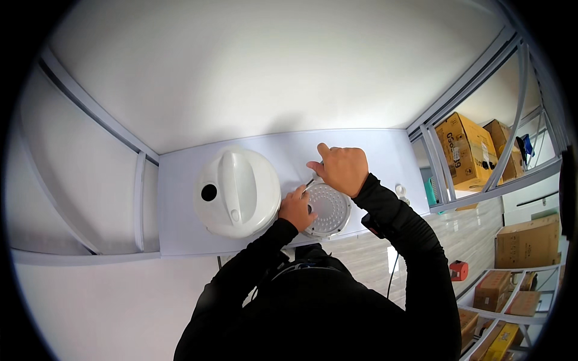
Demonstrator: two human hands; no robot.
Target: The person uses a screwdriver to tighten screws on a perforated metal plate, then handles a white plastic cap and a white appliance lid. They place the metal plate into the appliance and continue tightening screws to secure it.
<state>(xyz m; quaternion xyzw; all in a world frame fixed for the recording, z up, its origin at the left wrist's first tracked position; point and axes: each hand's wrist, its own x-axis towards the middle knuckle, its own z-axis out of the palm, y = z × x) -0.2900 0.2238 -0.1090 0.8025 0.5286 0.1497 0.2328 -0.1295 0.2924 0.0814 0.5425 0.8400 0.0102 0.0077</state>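
On the white table lies a round white perforated disc (330, 207) with a raised rim and small dark spots around its edge. My left hand (295, 210) grips the disc's left side, thumb and fingers spread on its rim. Above the disc's far edge my right hand (345, 171) is closed around a screwdriver (310, 183); its handle is mostly hidden, and a thin shaft slants toward the rim beside my left fingers. The exact tip contact is too small to tell. Left of my left hand stands a large rounded white appliance housing (265, 186) with a moulded handle and a dark round hole.
Small white parts (401, 191) lie on the table's right side. A pale wall rises behind the table (180, 174). To the right, metal-framed shelving holds cardboard boxes (466, 150). A red object (459, 271) sits on the floor, and more boxes (494, 289) fill a lower rack.
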